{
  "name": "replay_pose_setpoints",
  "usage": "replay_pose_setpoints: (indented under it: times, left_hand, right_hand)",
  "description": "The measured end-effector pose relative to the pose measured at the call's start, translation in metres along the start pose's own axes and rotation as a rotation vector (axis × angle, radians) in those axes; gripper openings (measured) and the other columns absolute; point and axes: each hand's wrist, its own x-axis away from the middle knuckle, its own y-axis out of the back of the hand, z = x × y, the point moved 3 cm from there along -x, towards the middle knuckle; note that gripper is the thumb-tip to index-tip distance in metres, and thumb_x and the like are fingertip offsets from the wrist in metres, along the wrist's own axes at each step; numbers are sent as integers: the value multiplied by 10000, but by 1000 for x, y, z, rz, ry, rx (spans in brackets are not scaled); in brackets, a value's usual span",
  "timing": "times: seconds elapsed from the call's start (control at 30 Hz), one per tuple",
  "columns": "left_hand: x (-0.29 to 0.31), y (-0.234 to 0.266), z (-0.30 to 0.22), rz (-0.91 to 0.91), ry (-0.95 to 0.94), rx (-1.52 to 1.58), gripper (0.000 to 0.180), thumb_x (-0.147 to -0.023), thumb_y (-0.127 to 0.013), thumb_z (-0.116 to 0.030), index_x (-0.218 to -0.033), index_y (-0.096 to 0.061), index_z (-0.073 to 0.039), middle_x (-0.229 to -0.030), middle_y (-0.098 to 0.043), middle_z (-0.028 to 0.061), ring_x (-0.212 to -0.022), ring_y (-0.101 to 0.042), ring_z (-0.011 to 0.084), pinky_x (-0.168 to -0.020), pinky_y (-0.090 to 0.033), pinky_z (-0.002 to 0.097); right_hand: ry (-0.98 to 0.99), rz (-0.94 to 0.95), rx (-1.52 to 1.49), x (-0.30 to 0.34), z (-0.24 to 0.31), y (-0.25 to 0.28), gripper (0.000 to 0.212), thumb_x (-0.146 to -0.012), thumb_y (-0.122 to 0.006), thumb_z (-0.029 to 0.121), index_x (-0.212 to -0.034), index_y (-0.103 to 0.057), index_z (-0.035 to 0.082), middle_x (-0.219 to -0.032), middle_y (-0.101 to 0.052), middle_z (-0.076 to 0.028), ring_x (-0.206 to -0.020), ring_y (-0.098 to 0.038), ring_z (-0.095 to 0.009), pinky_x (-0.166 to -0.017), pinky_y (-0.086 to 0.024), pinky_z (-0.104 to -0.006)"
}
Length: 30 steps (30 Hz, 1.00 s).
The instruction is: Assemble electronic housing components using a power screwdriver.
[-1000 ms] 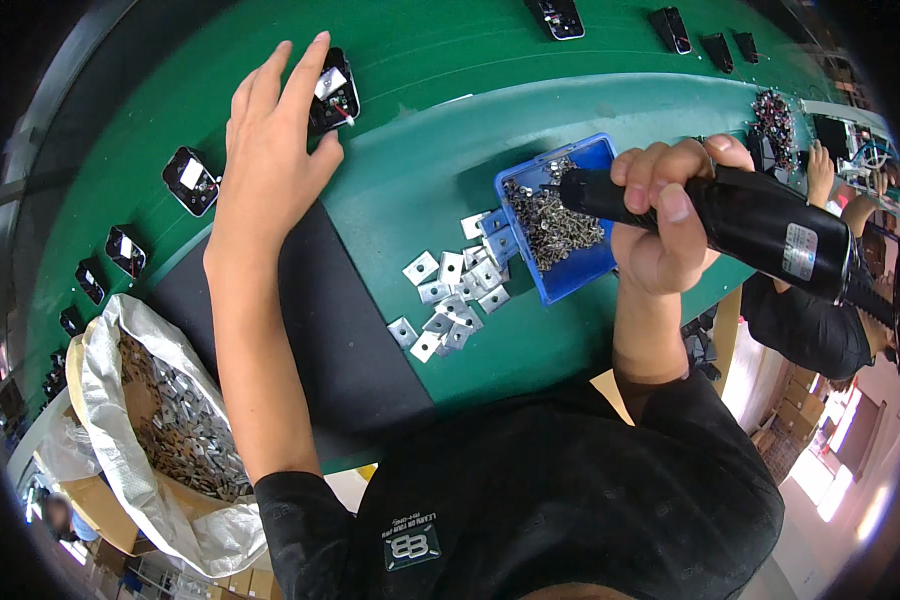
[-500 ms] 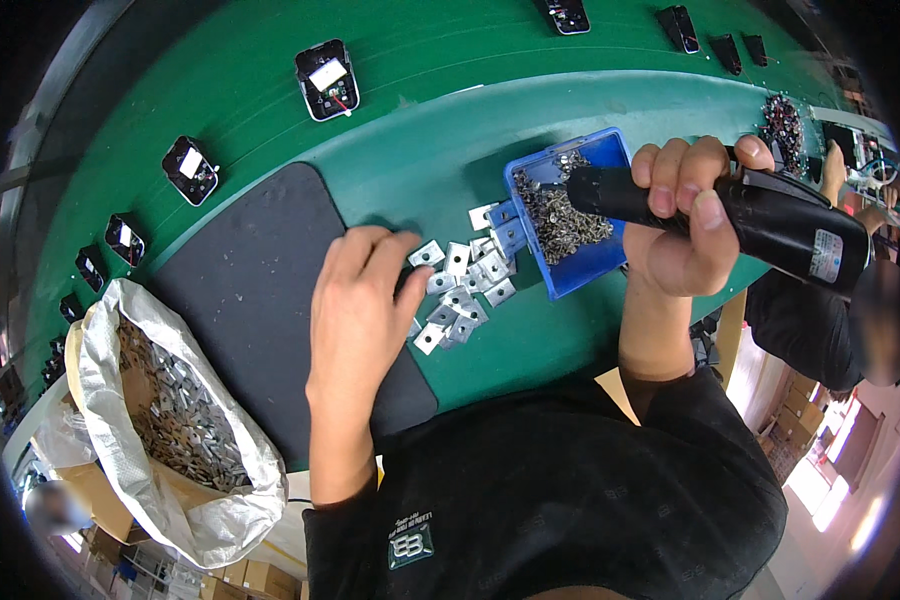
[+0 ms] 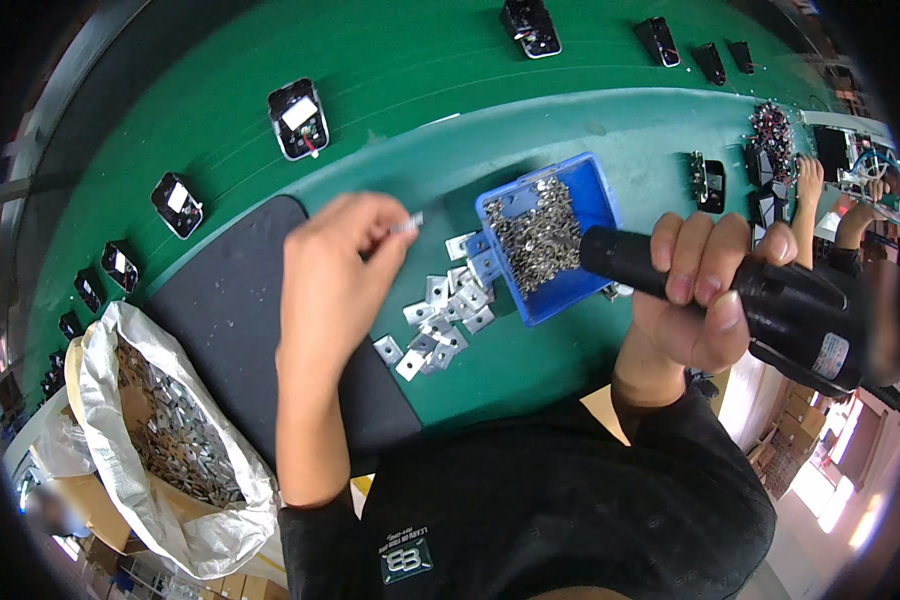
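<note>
Between thumb and fingertips, my left hand [image 3: 338, 262] pinches a small metal plate [image 3: 408, 223], seen nearly edge-on above the black mat [image 3: 270, 330]. To its right, on the green table, lies a loose pile of square silver plates with centre holes [image 3: 438, 318]. My right hand [image 3: 700, 290] is wrapped round a black electric screwdriver [image 3: 800, 320], held sideways with its nose pointing left. That nose is by the right side of a blue bin [image 3: 602, 200] full of small screws [image 3: 535, 235]. The tool's tip cannot be made out clearly against the screws.
A white woven sack [image 3: 110, 430] of metal pieces stands at the left. Black housings, one with a white label [image 3: 298, 115], sit along the green belt [image 3: 400, 70] at the far side. At far right, a co-worker's arm [image 3: 808, 195] reaches near a heap of small parts [image 3: 773, 130].
My left hand has lifted away from the pile, up and to the left, with a plate in its fingers. My right hand has lowered with the screwdriver. The whole view has shifted slightly.
</note>
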Motion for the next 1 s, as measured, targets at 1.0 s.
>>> replay_pose_setpoints:
  times: [1.0]
  left_hand:
    - [-205,-76,-26,-171,-263,-149,327,-780,-699,-192,-1086,-650,-87,-922,-678,142,-819,-661,272,-762,-513,367]
  right_hand:
    - [-141,74,-38,-7,10,10,465,-718,-690,-20,-1075,-423,111,-673,-533,-17,-598,-550,-174,-618,-478,-348]
